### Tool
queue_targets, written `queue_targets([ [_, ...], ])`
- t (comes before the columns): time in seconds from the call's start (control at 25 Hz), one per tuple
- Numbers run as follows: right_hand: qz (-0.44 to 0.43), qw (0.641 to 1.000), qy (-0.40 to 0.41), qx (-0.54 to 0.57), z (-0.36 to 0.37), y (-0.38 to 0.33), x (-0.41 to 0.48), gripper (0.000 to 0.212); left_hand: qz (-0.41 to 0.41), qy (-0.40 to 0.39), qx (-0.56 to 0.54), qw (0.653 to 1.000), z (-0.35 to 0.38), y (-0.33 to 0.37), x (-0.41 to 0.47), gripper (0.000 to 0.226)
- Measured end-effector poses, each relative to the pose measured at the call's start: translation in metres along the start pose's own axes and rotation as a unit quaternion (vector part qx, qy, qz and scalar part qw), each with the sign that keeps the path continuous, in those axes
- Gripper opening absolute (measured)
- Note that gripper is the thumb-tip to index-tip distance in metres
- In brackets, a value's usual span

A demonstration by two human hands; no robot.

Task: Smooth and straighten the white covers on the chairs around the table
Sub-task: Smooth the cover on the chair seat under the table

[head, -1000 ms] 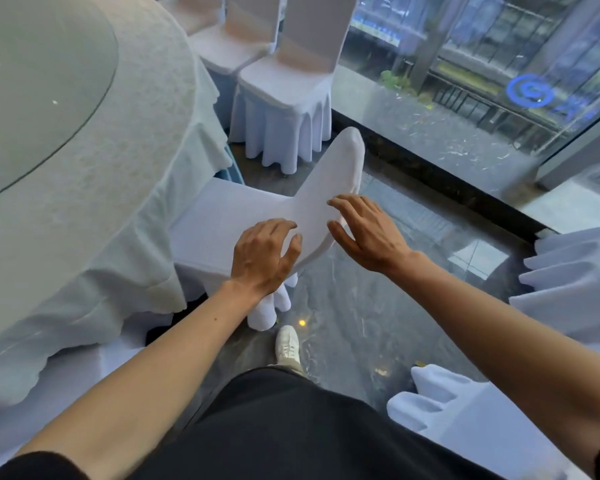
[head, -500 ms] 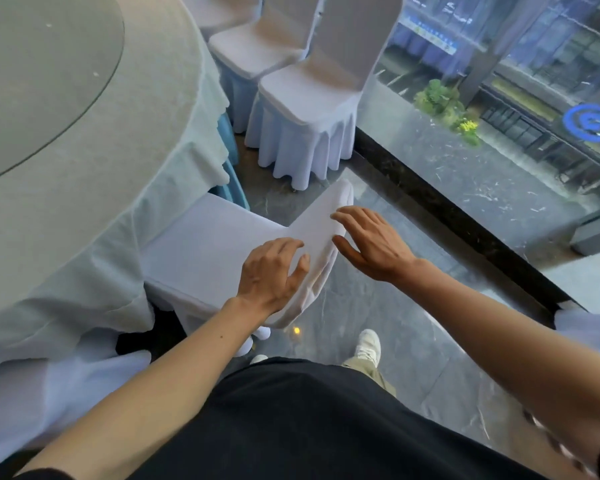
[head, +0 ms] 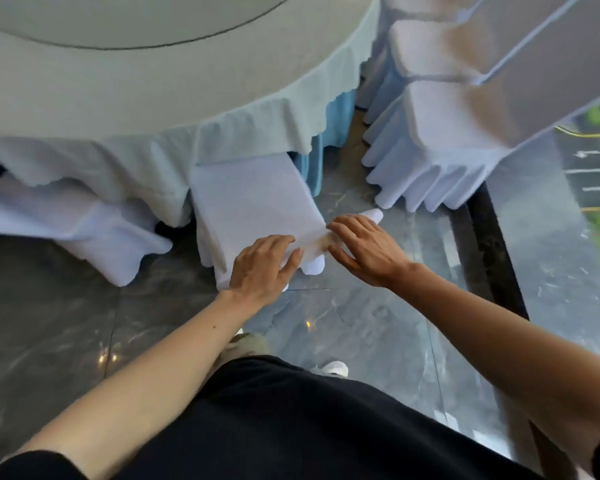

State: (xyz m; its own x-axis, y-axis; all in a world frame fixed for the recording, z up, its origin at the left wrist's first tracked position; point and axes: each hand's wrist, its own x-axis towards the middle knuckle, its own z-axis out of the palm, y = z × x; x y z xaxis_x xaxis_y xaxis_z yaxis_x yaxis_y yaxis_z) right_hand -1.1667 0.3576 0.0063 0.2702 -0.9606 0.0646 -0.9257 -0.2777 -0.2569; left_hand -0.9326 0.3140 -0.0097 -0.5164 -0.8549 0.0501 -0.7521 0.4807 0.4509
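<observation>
At the far left, a covered chair (head: 84, 233) is seen half under the tablecloth (head: 153, 109). Its fabric lies slack and uneven, so it is judged to be still in need of straightening.

In the middle, a second chair is tucked under the table edge, and its white cover (head: 253, 199) lies flat and unwrinkled across the seat. The work is centred on the near edge of this cover, apparently the top of the backrest. The left hand (head: 257, 268) is laid palm down there, with the fingers fairly straight and the thumb spread; nothing is seen to be pinched. Just beside it, the right hand (head: 368, 254) is spread over the right end of the same edge, fingers extended and pressing on the fabric. This chair is judged to be nearly finished, with only the final smoothing left.

To the right, two more covered chairs (head: 437, 133) are seen with skirts hanging in even pleats; they look tidy, though blur hides detail.

The floor (head: 49, 323) is laid with dark, glossy, marbled tiles. At the far right, a glass wall (head: 568, 220) is seen, with greenery outside.
</observation>
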Motion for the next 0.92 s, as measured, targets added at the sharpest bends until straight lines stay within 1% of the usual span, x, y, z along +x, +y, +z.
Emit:
queue_targets([
  [0.04, -0.023, 1.000, -0.010, 0.007, 0.003, 0.006, 0.004, 0.044, -0.027, -0.003, 0.003, 1.000, 0.002, 0.005, -0.006, 0.061],
  [0.12, -0.034, 0.999, -0.019, 0.011, 0.010, 0.011, 0.009, 0.045, -0.040, -0.018, 0.012, 0.999, 0.009, 0.006, -0.011, 0.063],
  [0.16, -0.046, 0.999, -0.027, 0.013, 0.014, 0.014, 0.013, 0.047, -0.050, -0.013, 0.023, 0.998, 0.011, 0.006, -0.012, 0.062],
  [0.24, -0.050, 0.998, -0.048, 0.009, 0.019, 0.022, 0.019, 0.050, -0.046, 0.002, 0.026, 0.999, 0.017, 0.002, -0.008, 0.057],
  [0.32, -0.065, 0.997, -0.048, 0.005, 0.020, 0.023, 0.022, 0.051, -0.026, 0.028, 0.043, 0.998, 0.020, -0.002, -0.007, 0.051],
  [0.4, -0.081, 0.995, -0.055, 0.017, 0.023, 0.032, 0.031, 0.050, -0.007, 0.052, 0.048, 0.997, 0.024, -0.013, -0.002, 0.051],
  [0.52, -0.109, 0.992, -0.019, 0.054, 0.031, 0.035, 0.033, 0.052, 0.030, 0.088, 0.049, 0.994, 0.033, -0.020, -0.005, 0.056],
  [0.64, -0.129, 0.989, 0.007, 0.067, 0.048, 0.039, 0.050, 0.055, 0.023, 0.123, 0.050, 0.991, 0.043, -0.032, -0.001, 0.053],
  [0.72, -0.141, 0.988, 0.044, 0.045, 0.050, 0.045, 0.054, 0.058, 0.035, 0.136, 0.054, 0.989, 0.045, -0.029, -0.001, 0.052],
  [0.92, -0.173, 0.980, 0.088, 0.032, 0.061, 0.061, 0.089, 0.057, 0.035, 0.164, 0.052, 0.985, 0.040, -0.049, 0.019, 0.053],
])
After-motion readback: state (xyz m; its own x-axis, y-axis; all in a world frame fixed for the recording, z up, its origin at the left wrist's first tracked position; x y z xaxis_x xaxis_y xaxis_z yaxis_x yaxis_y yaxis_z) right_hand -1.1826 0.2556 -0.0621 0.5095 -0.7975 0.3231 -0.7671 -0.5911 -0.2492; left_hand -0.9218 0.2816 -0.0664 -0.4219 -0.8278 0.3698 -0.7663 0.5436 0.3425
